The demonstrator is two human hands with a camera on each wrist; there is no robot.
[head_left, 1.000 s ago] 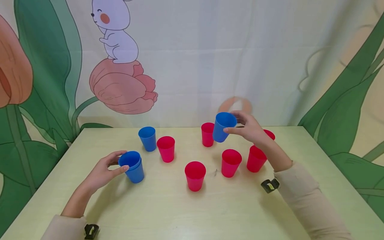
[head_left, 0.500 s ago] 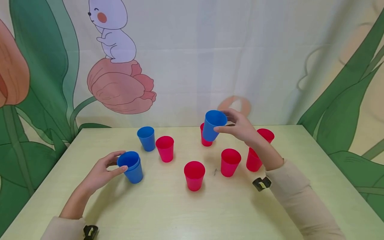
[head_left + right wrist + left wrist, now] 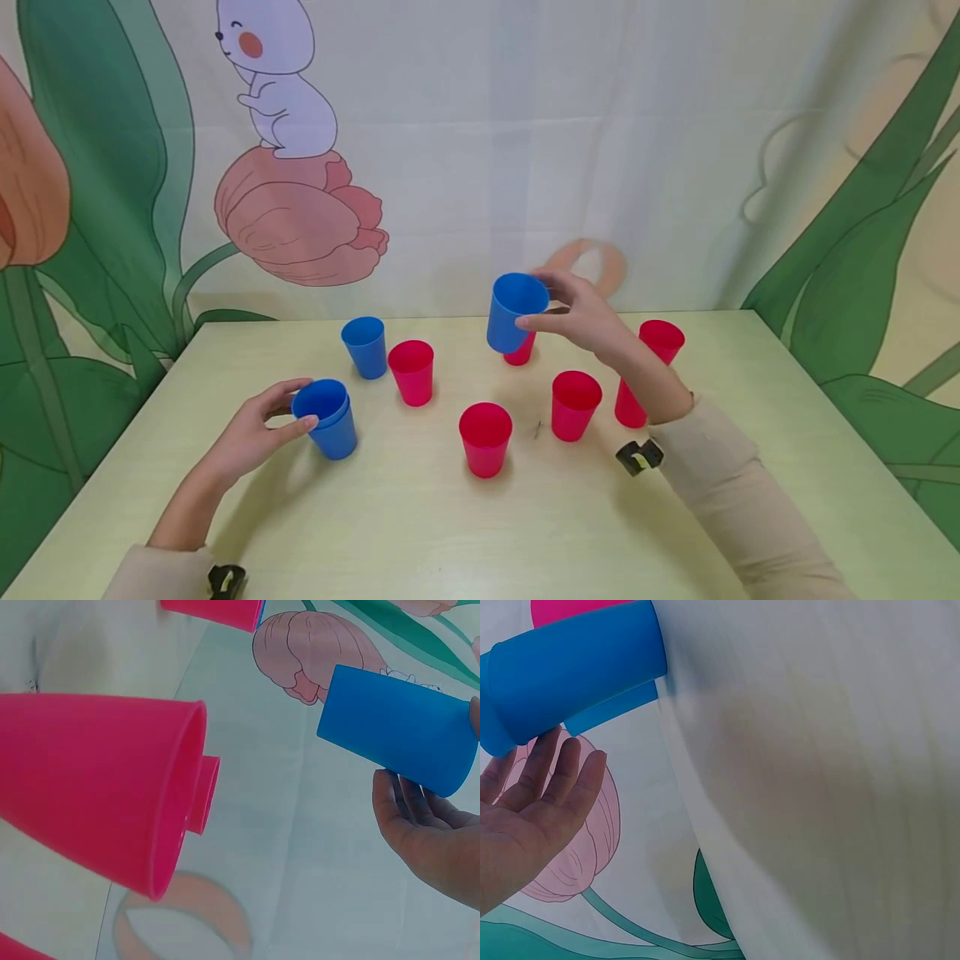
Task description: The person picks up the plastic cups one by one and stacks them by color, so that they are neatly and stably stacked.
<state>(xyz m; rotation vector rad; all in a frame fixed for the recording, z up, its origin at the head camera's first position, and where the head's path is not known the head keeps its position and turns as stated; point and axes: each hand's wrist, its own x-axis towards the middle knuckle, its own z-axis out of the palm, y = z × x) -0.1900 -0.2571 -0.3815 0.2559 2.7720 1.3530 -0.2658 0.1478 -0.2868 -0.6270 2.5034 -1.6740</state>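
Note:
My left hand (image 3: 253,429) holds a stack of nested blue cups (image 3: 335,435) on the table's left side, thumb on the near side and fingers behind. In the left wrist view those fingers (image 3: 568,769) touch the blue cups (image 3: 577,667). Raised above the table, my right hand (image 3: 581,318) grips a single blue cup (image 3: 508,312) between thumb and fingers. This cup is upright and partly covers a far red cup (image 3: 519,355). The right wrist view shows the same blue cup (image 3: 397,727) above the curled fingers of the right hand (image 3: 442,844).
Another blue cup (image 3: 365,348) stands at the back left beside a red cup (image 3: 412,375). Red cups stand at the front middle (image 3: 486,446) and right of it (image 3: 575,408). Two more, one at the far right (image 3: 662,337), are partly behind the right forearm. A printed curtain (image 3: 435,167) hangs behind.
My right hand has moved left with the blue cup, which has come in front of the far red cup. The left hand and its stack stay in place.

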